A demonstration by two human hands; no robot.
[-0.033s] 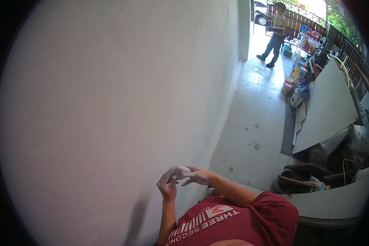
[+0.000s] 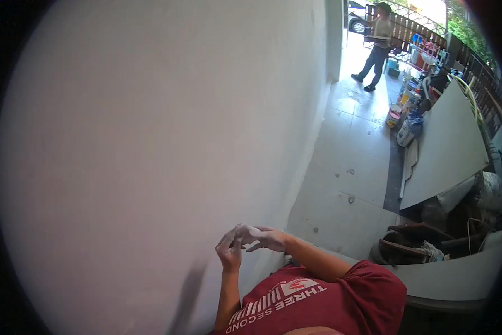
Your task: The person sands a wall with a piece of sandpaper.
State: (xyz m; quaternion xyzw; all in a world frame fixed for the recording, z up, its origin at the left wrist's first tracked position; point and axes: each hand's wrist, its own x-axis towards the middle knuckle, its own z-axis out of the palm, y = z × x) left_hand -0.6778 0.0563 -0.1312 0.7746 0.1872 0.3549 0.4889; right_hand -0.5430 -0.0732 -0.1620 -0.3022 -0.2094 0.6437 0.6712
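Observation:
In front of my body, close to the pale wall (image 2: 167, 139), my two hands meet. My left hand (image 2: 229, 248) is bent upward with its fingers closed against the fingers of the right. From the other side my right hand (image 2: 266, 239) reaches across, its fingers running to the left hand and one digit hanging lower, apart. Both hands are coated in whitish dust. A pale patch shows where the fingers meet, but whether it is a thin held piece or dusty skin I cannot make out.
A tiled floor (image 2: 340, 162) runs along the wall to a person (image 2: 380, 44) standing by a wooden gate. On the right are paint cans (image 2: 393, 117), a white bucket (image 2: 406, 133), a large leaning board (image 2: 449, 145) and a dark tub of scraps (image 2: 407, 248).
My fingers have shifted slightly against each other, the hands still together. The whole background sits a few pixels further right.

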